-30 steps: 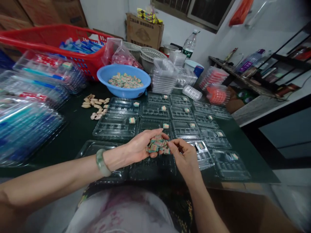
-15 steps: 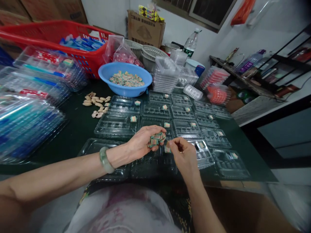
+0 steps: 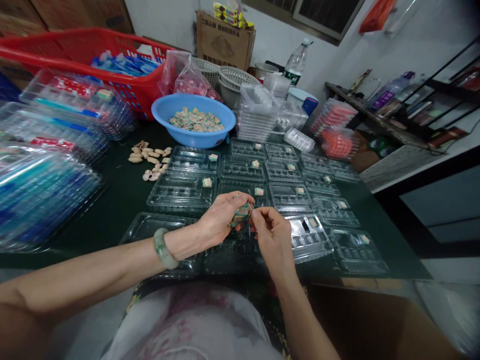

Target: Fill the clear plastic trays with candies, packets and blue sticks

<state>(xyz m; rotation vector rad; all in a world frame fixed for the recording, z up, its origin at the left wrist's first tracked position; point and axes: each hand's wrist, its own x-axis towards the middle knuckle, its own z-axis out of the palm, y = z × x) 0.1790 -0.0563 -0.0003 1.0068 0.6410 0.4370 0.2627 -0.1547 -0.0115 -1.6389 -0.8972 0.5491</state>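
My left hand [image 3: 219,218] is cupped around a handful of small striped squares [image 3: 242,214], peach and green. At the right edge of that handful, my right hand [image 3: 273,231] has thumb and fingers pinched together on a small square, mostly hidden by the fingertips. Below both hands lie clear plastic trays [image 3: 182,192] with moulded compartments, set out in rows. Many hold one striped piece in a corner compartment, such as the striped piece [image 3: 259,191] just beyond my hands. The front left tray [image 3: 144,230] shows no piece in its visible part.
A blue basin [image 3: 159,120] of striped squares stands behind the trays, with peanuts [image 3: 150,160] beside it. Stacked filled packs [image 3: 48,195] and a red basket [image 3: 142,90] occupy the left. Empty clear trays [image 3: 257,122] are stacked at the back. A shelf [image 3: 382,125] is at right.
My right hand has moved slightly left, bringing its fingertips against the squares in my left hand. My left hand has closed a little more around the handful.
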